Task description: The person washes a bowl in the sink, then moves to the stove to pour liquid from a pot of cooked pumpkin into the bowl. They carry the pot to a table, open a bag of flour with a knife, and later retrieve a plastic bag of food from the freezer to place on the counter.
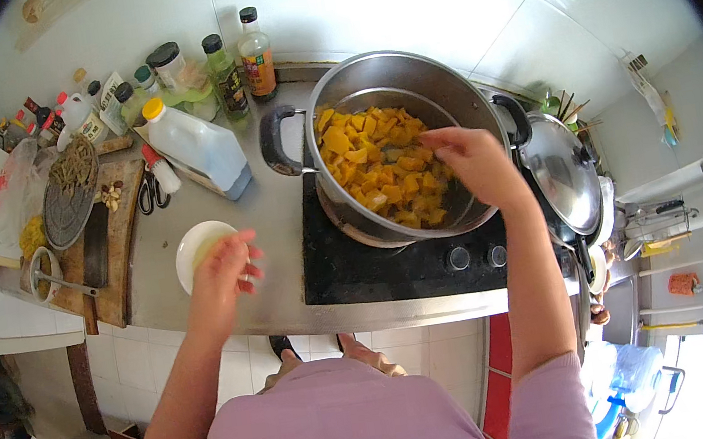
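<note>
A large two-handled stainless steel pot (349, 199) sits on the black gas cooktop (393, 274). Orange-yellow chunks of what looks like pumpkin (378, 168) cover much of its bottom. My right hand (475, 165) reaches over the pot's right side, fingertips together just above the chunks; whether they pinch anything is hidden. Over the right edge of a white bowl (184, 250) hovers my left hand (224, 271), its fingers loosely bent and apart, with nothing visible in them. The bowl stands on the steel counter (275, 250) and shows something pale yellowish inside, partly covered by the hand.
A yellow-capped jug (193, 147) and black-handled scissors (152, 192) lie left of the pot. Further left, a wooden cutting board (124, 211) bears a cleaver (98, 245) and garlic cloves (112, 196). Seasoning bottles (227, 75) line the wall. A lidded wok (561, 176) stands right.
</note>
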The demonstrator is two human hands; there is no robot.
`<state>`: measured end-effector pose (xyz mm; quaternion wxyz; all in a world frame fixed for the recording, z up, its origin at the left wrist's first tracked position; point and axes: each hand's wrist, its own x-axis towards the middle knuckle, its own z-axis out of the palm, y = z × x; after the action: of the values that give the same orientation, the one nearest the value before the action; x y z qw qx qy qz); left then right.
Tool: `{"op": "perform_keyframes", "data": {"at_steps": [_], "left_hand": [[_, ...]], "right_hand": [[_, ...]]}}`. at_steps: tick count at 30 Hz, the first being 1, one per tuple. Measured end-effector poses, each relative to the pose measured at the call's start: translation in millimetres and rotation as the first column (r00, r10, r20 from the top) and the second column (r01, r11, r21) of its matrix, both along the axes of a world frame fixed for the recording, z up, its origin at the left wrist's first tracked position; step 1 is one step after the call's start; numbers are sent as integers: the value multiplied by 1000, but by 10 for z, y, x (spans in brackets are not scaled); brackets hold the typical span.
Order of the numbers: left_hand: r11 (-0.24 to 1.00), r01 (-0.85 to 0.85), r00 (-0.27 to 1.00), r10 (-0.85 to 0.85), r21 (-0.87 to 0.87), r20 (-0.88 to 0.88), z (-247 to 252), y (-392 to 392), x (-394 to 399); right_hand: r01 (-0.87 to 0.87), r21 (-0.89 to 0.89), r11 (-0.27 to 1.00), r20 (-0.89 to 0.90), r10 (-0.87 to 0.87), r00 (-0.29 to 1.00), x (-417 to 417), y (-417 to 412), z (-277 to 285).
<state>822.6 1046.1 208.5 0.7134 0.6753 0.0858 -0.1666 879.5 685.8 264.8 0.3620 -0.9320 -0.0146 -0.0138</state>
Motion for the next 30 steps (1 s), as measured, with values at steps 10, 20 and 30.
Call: {"op": "perform_keyframes", "data": {"at_steps": [10, 20, 30], "left_hand": [[990, -131, 985, 137, -57, 104, 323, -624, 1002], [907, -231, 967, 172, -352, -190, 224, -752, 1347], [833, -120, 985, 31, -540, -171, 308, -744, 1379]], "right_hand": [[13, 644, 765, -33, 10, 999, 43, -457, 560], [-49, 166, 985, 248, 6, 969, 220, -519, 269], [446, 515, 732, -148, -437, 887, 448, -1305, -270]]}}
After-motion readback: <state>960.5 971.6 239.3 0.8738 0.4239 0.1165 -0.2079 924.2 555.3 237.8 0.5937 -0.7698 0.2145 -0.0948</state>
